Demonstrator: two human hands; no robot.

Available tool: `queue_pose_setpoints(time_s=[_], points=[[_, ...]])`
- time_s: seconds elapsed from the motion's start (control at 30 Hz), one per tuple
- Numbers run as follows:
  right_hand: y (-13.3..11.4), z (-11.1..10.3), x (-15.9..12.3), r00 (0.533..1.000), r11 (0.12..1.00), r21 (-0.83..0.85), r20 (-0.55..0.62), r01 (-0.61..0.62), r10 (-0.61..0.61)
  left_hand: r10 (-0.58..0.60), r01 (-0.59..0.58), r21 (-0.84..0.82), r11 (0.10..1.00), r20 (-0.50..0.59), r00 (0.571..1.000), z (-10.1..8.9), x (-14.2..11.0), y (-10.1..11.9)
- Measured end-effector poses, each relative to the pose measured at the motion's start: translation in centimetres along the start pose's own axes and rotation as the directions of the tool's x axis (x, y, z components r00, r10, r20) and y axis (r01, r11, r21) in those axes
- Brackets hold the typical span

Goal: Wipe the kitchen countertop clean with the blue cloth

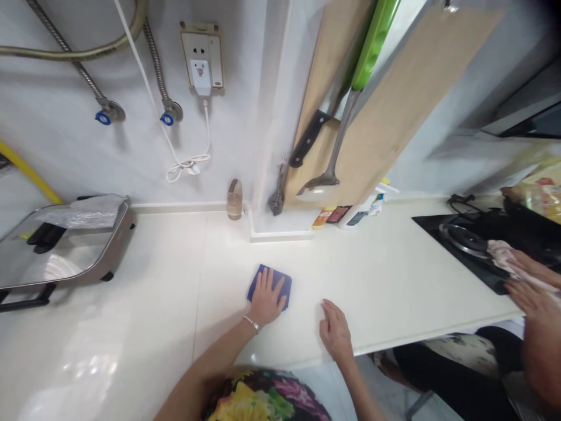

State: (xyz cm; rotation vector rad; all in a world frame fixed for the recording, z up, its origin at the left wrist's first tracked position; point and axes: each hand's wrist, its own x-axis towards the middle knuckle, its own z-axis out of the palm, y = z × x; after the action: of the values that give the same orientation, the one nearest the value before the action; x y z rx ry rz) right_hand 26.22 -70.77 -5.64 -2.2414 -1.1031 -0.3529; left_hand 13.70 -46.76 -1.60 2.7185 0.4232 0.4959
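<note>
My left hand (268,298) lies flat, fingers spread, on a folded blue cloth (286,286) on the white countertop (228,339). A thin bracelet (252,323) circles that wrist. Over the counter's front edge, to the right of the cloth, my right hand (336,333) rests with nothing in it, its fingers loosely bent and partly stretched. The cloth is mostly covered by my left palm and fingers.
An electric pan (100,251) with a glass lid stands at left. By the wall are a small bottle (234,202) and detergent bottles (357,215). A knife (310,137) and green-handled ladle (342,140) hang there. At right, a co-worker's hands hold a pink cloth (504,257) beside a stove (438,228).
</note>
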Motion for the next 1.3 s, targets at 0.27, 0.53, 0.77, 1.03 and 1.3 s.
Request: queue_pose_setpoints(time_s=[0.27, 0.53, 0.77, 1.03, 1.3], points=[[-0.4, 0.4, 0.1, 0.999, 1.000, 0.018, -0.041, -0.021, 0.022, 0.107, -0.106, -0.033, 0.994, 0.012, 0.994, -3.1, -0.9, -5.6], [-11.3, 6.1, 7.5, 0.983, 0.980, 0.095, 0.040, 0.177, -0.181, -0.392, 0.423, 0.076, 0.903, -0.255, 0.884, -7.5, -2.4, -15.3], [-16.0, 9.8, 9.4, 0.956, 0.974, -0.183, 0.281, 0.137, -0.081, -0.460, 0.527, 0.128, 0.840, -0.348, 0.817, -7.0, -3.3, -16.6], [-8.6, 5.8, 8.9, 0.967, 0.970, -0.189, 0.232, 0.155, -0.109, -0.472, 0.533, 0.170, 0.829, -0.299, 0.829, -7.9, -2.9, -16.1], [1.6, 2.2, 9.8, 0.995, 0.952, -0.306, 0.080, -0.029, 0.056, -0.450, 0.517, 0.217, 0.828, -0.294, 0.843, -8.2, -2.8, -16.3]])
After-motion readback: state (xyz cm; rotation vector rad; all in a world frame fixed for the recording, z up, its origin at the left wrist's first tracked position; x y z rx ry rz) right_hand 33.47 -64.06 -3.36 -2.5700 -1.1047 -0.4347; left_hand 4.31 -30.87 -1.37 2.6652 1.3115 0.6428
